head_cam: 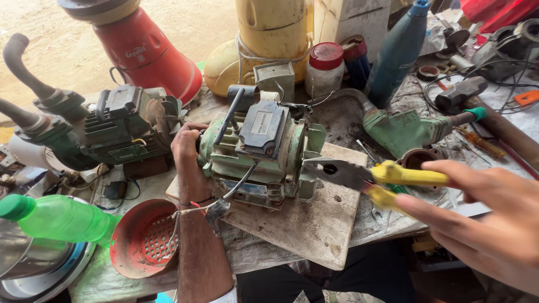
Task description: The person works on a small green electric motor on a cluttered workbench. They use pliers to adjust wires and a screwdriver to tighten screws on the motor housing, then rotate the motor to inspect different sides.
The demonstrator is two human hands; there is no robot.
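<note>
Two hands work a green motor [261, 151] lying on a board [314, 224] on the tabletop [247, 255]: the left hand [188, 160] grips its left end, while the right hand [488, 224] clasps yellow-handled pliers [359, 177] whose open jaws point leftward at its right face.

Motor [261, 148] on board [303, 224]; pliers [365, 177] to its right, fan cover [143, 238] front-left, second pump [106, 129] left.

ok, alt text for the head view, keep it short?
A left hand grips the rear end of a worn green electric motor lying on a wooden board, while the right hand brings yellow-handled pliers to its front end. Around it: a second green motor, a red fan cover, bottles and tools on a cluttered bench.
</note>
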